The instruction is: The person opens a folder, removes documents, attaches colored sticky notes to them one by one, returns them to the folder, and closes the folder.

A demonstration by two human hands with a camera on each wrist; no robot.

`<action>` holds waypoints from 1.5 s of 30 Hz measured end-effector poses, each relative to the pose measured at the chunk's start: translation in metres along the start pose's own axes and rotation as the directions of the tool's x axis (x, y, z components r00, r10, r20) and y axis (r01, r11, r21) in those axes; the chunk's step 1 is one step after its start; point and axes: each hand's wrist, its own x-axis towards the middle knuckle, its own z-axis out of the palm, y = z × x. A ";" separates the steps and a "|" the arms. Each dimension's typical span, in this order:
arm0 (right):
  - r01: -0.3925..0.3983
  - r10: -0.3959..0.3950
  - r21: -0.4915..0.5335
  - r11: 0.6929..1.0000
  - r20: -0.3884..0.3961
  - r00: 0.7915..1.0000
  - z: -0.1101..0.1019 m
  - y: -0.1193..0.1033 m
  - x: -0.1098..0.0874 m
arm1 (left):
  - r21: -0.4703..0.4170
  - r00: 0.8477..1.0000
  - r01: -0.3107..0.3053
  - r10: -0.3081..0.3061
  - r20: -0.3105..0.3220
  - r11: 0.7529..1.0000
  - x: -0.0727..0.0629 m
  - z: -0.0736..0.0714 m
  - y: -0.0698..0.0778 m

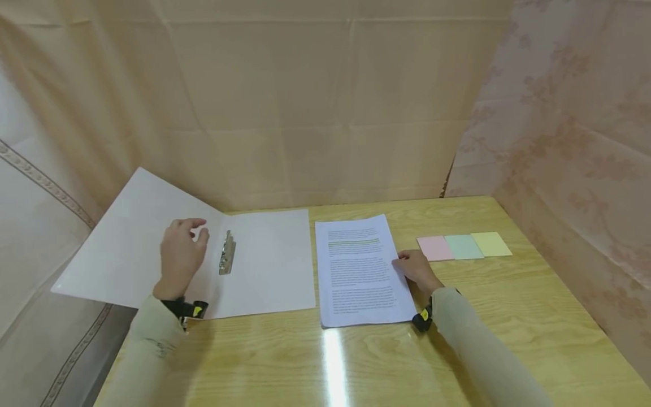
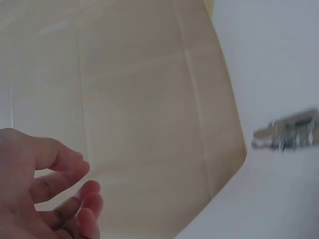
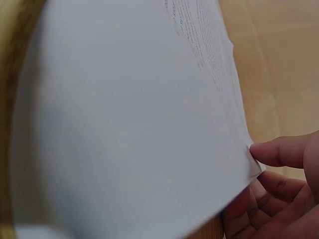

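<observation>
A white folder (image 1: 269, 260) lies spread on the table, its left cover (image 1: 127, 243) tilted up from the surface. Near the fold sits a metal clip (image 1: 226, 254), which also shows blurred in the left wrist view. Above the left cover hovers my left hand (image 1: 183, 254), fingers loosely curled around nothing. To the right of the folder is a stack of printed paper (image 1: 361, 282) with a highlighted line near its top. My right hand (image 1: 417, 268) pinches the stack's right edge between thumb and fingers; in the right wrist view that edge is slightly lifted.
Pink (image 1: 435, 249), green (image 1: 464, 247) and yellow sticky notes (image 1: 490, 244) lie in a row right of the paper on the wooden table (image 1: 508, 316). A beige curtain (image 1: 305, 113) hangs behind the table, with a patterned cloth (image 1: 585, 141) at the right.
</observation>
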 end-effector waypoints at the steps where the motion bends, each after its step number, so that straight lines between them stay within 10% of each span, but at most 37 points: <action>1: -0.001 0.001 0.003 1.000 -0.001 1.000 0.000 0.000 0.000 | -0.004 1.000 -0.005 0.005 0.031 1.000 -0.002 0.006 0.003; 10: 0.009 -0.010 -0.038 0.999 -0.028 1.000 0.003 -0.002 -0.002 | -0.054 0.968 -0.014 0.027 0.250 0.998 -0.023 0.057 0.026; 34: 0.051 -0.057 -0.119 0.992 -0.040 0.998 0.007 -0.001 0.002 | -0.153 0.854 0.033 0.052 0.518 0.988 -0.058 0.134 0.073; 45: 0.113 -0.140 -0.279 0.954 -0.081 0.987 0.009 -0.002 -0.006 | -0.133 0.806 -0.048 0.117 0.581 0.990 -0.066 0.158 0.084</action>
